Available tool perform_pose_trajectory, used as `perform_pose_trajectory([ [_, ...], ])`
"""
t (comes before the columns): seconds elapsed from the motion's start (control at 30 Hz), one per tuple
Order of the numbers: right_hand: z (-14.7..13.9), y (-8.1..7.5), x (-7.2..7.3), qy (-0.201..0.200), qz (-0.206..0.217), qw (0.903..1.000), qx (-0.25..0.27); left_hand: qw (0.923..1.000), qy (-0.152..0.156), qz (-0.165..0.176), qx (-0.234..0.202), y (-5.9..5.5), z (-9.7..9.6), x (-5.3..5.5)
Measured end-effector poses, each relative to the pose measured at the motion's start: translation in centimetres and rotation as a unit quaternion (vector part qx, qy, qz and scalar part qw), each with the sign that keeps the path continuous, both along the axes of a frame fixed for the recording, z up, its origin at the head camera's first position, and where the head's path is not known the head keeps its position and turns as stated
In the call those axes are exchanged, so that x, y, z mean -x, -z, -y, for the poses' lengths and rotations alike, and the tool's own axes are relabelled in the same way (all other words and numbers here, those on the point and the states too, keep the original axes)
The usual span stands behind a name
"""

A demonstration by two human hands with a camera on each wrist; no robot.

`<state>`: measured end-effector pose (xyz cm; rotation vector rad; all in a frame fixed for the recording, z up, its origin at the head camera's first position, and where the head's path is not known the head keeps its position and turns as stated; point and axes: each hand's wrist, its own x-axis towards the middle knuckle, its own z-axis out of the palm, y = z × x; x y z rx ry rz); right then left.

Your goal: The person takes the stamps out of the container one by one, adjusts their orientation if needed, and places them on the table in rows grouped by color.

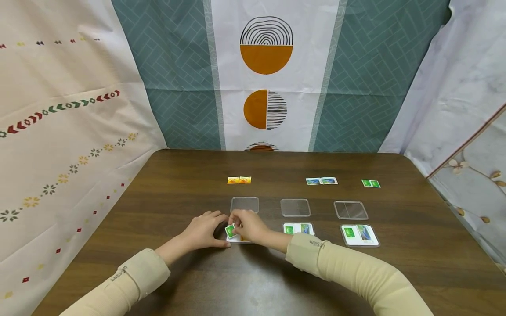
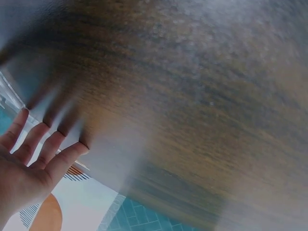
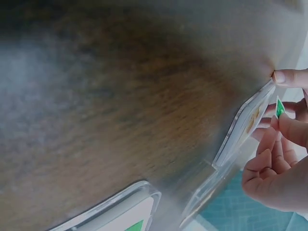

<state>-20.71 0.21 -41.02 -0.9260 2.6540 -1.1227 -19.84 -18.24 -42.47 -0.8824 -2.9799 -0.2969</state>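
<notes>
In the head view, my right hand (image 1: pixel 251 226) pinches a small green sticker (image 1: pixel 230 231) between thumb and finger. It hovers over the left end of a clear plastic case (image 1: pixel 237 240) with a white insert. An orange sticker (image 3: pixel 253 120) lies on that insert, partly hidden by my right hand in the head view. My left hand (image 1: pixel 203 230) holds the case's left end, thumb at the near corner and fingers toward the far side. In the left wrist view, the left fingers (image 2: pixel 53 144) are spread and slightly bent.
Clear lids (image 1: pixel 295 208) lie in a row behind the cases. To the right, a middle case (image 1: pixel 298 228) and a right case (image 1: pixel 360 236) each bear green and blue pictures. Farther back lie orange stickers (image 1: pixel 239 180), blue stickers (image 1: pixel 322 181) and green stickers (image 1: pixel 370 183).
</notes>
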Motion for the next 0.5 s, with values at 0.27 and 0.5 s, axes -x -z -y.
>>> perform_pose_trajectory([
  [0.27,-0.9,-0.1,-0.2,-0.002,0.0,0.9999,0.012,1.0,-0.001,0.002,-0.009,0.1,0.0,-0.1],
  [0.5,-2.3,-0.2,-0.5,0.01,-0.004,0.9999,0.006,1.0,-0.002,0.003,-0.006,0.1,0.0,0.0],
])
